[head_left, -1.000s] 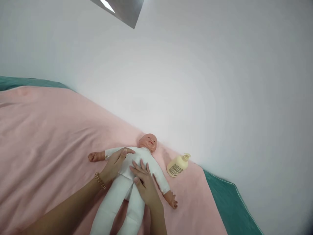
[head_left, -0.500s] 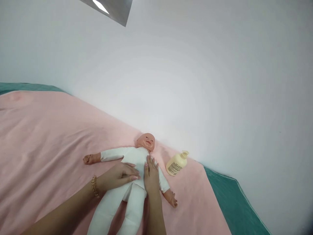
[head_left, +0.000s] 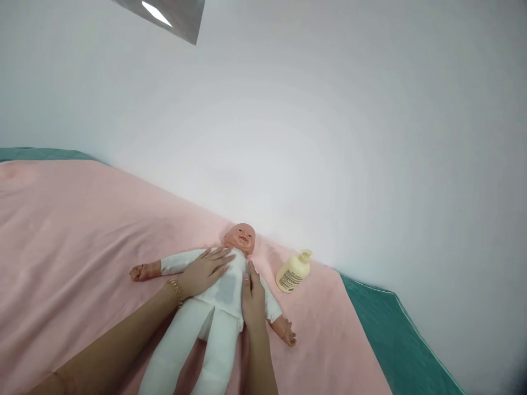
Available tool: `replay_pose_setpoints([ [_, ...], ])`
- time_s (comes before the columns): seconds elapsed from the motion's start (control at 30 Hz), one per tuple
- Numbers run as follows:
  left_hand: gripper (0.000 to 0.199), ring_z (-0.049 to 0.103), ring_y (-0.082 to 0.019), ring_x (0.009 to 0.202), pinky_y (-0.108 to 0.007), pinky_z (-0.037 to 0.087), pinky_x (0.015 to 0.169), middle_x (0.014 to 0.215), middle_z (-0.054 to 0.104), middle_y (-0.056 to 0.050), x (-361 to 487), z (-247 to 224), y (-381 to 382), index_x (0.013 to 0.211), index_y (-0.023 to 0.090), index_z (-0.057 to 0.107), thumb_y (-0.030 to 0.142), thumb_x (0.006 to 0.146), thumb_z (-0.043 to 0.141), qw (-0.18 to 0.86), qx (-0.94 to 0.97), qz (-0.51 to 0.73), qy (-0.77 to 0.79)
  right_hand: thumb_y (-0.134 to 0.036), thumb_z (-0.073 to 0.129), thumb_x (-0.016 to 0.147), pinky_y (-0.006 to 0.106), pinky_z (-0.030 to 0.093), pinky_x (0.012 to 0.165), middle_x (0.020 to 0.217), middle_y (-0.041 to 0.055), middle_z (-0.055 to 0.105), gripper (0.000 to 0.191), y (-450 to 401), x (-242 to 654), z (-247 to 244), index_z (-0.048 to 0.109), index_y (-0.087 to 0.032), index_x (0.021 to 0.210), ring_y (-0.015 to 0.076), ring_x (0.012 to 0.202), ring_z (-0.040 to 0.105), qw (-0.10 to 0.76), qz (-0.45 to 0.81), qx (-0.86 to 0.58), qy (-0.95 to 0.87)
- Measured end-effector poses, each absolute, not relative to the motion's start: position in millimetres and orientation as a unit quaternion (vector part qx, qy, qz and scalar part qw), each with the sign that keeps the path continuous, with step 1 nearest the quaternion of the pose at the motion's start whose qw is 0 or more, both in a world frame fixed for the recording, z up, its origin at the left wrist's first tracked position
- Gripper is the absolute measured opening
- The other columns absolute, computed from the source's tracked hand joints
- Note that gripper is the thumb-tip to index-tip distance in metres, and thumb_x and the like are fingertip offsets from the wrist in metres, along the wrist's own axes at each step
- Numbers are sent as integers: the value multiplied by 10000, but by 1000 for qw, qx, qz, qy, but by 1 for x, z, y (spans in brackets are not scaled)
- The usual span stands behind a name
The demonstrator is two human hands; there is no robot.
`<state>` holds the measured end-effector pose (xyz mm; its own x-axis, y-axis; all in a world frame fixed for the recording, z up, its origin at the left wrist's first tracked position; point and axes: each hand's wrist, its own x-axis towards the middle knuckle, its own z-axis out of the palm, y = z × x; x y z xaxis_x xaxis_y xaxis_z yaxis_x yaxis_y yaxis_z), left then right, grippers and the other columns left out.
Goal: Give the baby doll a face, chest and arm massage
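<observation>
Doll [head_left: 224, 308]: on its back on the pink cloth [head_left: 82, 230], head [head_left: 240, 238] toward the wall [head_left: 329, 137], arms spread out to both sides, legs pointing back toward the person and cut off by the bottom edge of the view.
Left hand [head_left: 208, 272]: laid across the doll's upper chest, coming in from the side away from the bottle [head_left: 293, 273]; the fingertips reach nearly to the doll's neck.
Left fingers: stretched out, slightly apart, lying flat over the chest; they have hold of nothing.
Right hand [head_left: 253, 299]: along the doll's side nearer the bottle, between torso and outstretched arm, pointing up toward the doll's shoulder.
Right fingers: straight and close together, thumb on the torso side; placed against the doll, gripping nothing that shows.
Patch [head_left: 225, 291]: a grey square area on the doll's belly, between the two hands.
Bracelet [head_left: 177, 292]: gold-coloured, on the left wrist, beside the doll's hip.
Bottle: pale yellow with a pump top and dark printed text, standing on the pink cloth beside the doll's shoulder and arm, apart from both hands.
Green cover [head_left: 395, 329]: out past the pink cloth's edge, beyond the bottle from the doll; another strip shows at the far end of the opposite side.
Wall: pale and plain, just beyond the doll's head.
</observation>
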<state>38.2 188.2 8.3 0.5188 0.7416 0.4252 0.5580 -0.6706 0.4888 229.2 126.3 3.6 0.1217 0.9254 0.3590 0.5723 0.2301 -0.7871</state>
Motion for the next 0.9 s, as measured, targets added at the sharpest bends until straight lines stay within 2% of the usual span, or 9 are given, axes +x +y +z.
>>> replay_pose_setpoints([
  [0.13, 464, 437, -272, 1318, -524, 182, 1140, 1352, 559, -84, 34, -2, 195, 1303, 184, 571, 345, 973, 288, 56, 810, 334, 479, -470, 415, 946, 448, 267, 1150, 1405, 93, 479, 514, 115, 222, 22, 527, -166, 1344, 242, 1353, 388, 491, 236, -524, -655],
  [0.2, 438, 477, -283, 1284, -536, 185, 1135, 1283, 615, -92, 31, -5, 197, 1233, 181, 619, 320, 957, 308, 29, 797, 345, 496, -443, 443, 954, 463, 259, 1151, 1304, 71, 582, 409, 106, 213, 35, 632, -208, 1230, 243, 1309, 451, 457, 258, -467, -712],
  [0.3, 413, 512, -285, 1251, -539, 205, 1127, 1222, 653, -101, 28, -9, 200, 1182, 178, 639, 287, 940, 322, 14, 790, 357, 498, -384, 452, 970, 473, 247, 1153, 1186, 18, 661, 302, 96, 198, 48, 684, -277, 1131, 223, 1255, 512, 373, 284, -406, -785],
  [0.4, 407, 522, -289, 1241, -538, 217, 1122, 1210, 657, -116, 28, -11, 201, 1166, 161, 641, 229, 918, 325, 12, 795, 353, 494, -364, 446, 974, 499, 163, 1173, 1224, -8, 637, 289, 98, 190, 50, 658, -311, 1162, 219, 1301, 461, 318, 280, -406, -809],
  [0.57, 425, 523, -278, 1243, -511, 201, 1140, 1227, 648, -112, 28, -12, 200, 1203, 169, 622, 160, 893, 331, 10, 800, 341, 493, -391, 421, 973, 524, 75, 1174, 1437, -2, 436, 393, 123, 197, 36, 492, -307, 1350, 208, 1401, 292, 312, 222, -481, -789],
  [0.73, 416, 516, -272, 1251, -509, 197, 1144, 1243, 640, -99, 30, -11, 198, 1209, 171, 619, 186, 932, 310, 8, 797, 347, 494, -435, 412, 958, 533, 111, 1166, 1511, 50, 299, 542, 137, 207, 17, 335, -227, 1453, 234, 1432, 207, 331, 169, -555, -744],
  [0.9, 424, 498, -263, 1271, -526, 212, 1145, 1280, 614, -106, 28, 3, 190, 1222, 149, 614, 244, 962, 293, 61, 798, 385, 460, -407, 293, 974, 494, 147, 1173, 1494, 95, 335, 556, 138, 218, 4, 360, -121, 1446, 239, 1418, 255, 364, 149, -618, -681],
])
